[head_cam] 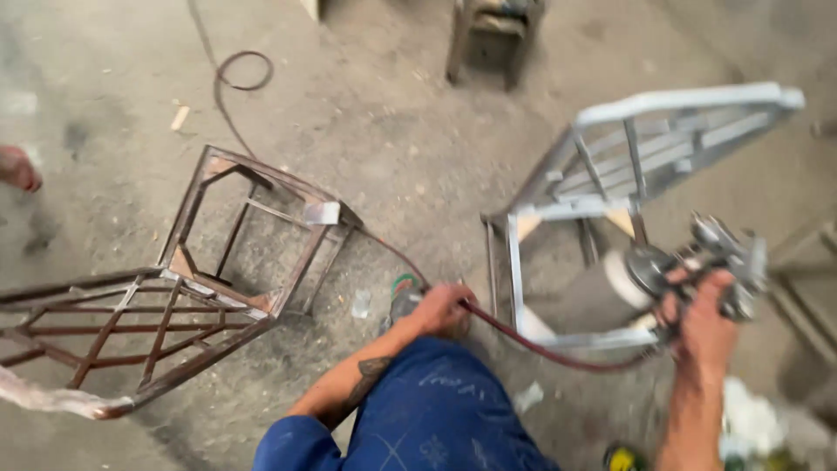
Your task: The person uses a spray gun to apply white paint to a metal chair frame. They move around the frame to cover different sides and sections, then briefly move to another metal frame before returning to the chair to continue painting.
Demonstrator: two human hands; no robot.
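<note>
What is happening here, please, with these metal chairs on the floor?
A person holds a spray gun in the right hand next to a grey-painted metal chair frame lying on the concrete floor. The left hand grips the red hose that runs to the gun. A second, bare rusty chair frame lies to the left.

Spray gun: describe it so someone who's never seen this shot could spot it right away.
Start at the grey-painted chair frame lying on its side on the concrete floor, right half of the head view. Just below it, the right hand grips the spray gun, a dull metal tool with a round cup. It alone trails a dark red hose back to the left hand; the rusty bare frame lies far left.
</note>
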